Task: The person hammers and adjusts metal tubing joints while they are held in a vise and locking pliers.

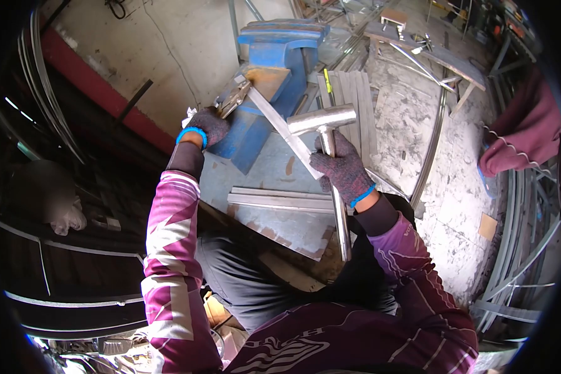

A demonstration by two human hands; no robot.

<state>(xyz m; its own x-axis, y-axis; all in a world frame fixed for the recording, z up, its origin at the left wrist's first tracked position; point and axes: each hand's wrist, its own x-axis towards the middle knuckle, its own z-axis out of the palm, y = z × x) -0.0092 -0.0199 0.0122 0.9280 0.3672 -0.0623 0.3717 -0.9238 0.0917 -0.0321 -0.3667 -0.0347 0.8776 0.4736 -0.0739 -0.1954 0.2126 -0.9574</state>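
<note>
My left hand (208,126), in a dark knit glove with a blue cuff, is closed on locking pliers (235,98). The jaws of the pliers are at the upper end of a flat metal bar (283,129). My right hand (343,163), gloved the same way, is wrapped round the handle of a metal hammer (321,120) and also touches the bar's lower end. The hammer's cylindrical head points up and away, its handle running down toward my knee. Behind the bar stands a blue vise (280,53) on a grey metal plate (255,156).
More flat bars (280,199) lie on the plate in front of me. Grey strips (355,106) stand behind the hammer. A low wooden bench (430,53) is at the back right, near maroon cloth (527,134). Long metal rods (517,249) lie along the right side.
</note>
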